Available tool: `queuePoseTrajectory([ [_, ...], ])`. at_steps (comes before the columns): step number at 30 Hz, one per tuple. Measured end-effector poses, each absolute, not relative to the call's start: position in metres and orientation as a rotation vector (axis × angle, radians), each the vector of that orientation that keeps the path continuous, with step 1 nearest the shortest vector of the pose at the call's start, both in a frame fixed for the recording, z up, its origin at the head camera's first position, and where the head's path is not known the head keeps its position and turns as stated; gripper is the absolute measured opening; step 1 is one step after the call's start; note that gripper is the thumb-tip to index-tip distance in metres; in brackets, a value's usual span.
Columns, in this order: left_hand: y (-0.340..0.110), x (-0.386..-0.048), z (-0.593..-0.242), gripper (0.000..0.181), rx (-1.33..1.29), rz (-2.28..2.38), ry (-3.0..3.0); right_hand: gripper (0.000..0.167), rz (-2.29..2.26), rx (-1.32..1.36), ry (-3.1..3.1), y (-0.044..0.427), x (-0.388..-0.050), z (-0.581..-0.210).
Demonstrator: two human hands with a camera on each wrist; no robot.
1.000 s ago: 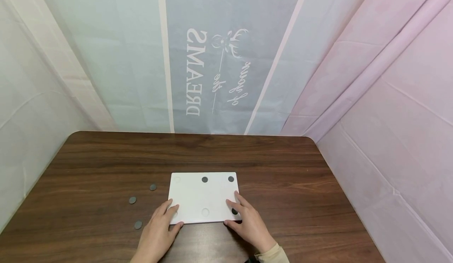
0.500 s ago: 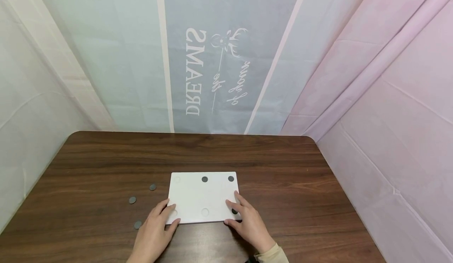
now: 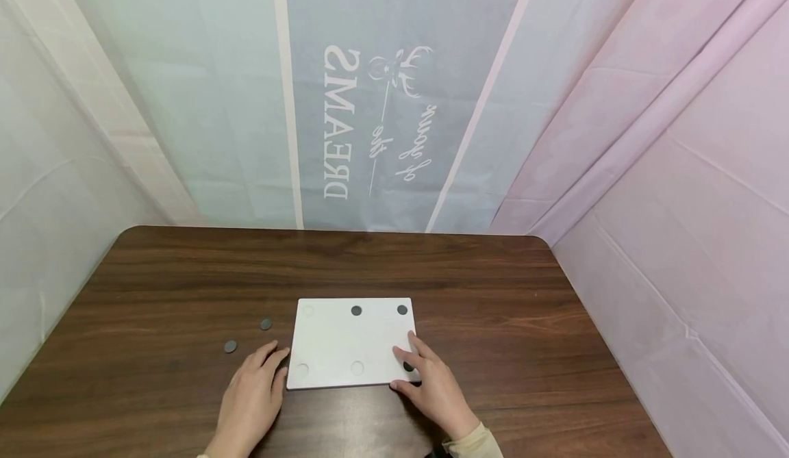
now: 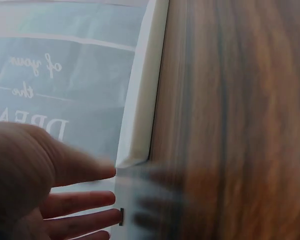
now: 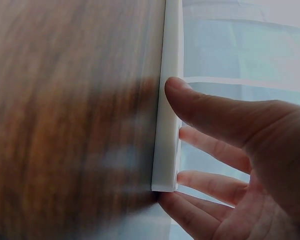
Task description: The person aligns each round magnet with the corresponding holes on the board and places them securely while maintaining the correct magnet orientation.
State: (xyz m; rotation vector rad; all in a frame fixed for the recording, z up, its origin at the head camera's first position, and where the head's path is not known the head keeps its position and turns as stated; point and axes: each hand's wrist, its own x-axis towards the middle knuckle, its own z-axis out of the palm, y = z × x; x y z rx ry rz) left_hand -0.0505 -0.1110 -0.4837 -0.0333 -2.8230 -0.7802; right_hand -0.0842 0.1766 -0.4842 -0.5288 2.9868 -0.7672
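Left hand (image 3: 248, 396) leaves the board (image 3: 345, 340), fingers loosely apart; board could skid if right hand (image 3: 436, 391) slackens its corner grip.

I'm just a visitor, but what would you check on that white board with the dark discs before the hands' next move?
1. Board steadied: ok. The right hand holds the near right corner of the white board.
2. Board flat on the table: ok.
3. Free spot for a disc: ok. Three round recesses show empty.
4. Every disc seated: not ok. Two loose discs lie left of the board.
5. Left hand holding a disc: cannot tell. Its underside is hidden in the head view.
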Motion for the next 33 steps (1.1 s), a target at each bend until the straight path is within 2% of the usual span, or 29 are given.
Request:
queuePoseTrajectory([
  [18,-0.121,-0.066,-0.494,0.05,-0.088,-0.726,-2.887,0.049,-0.768,-0.559,3.013,0.178,-0.083,-0.486],
  [33,-0.131,-0.076,-0.493,0.059,-0.03,-0.758,-2.984,0.05,-0.768,-0.551,2.995,0.173,-0.083,-0.485],
])
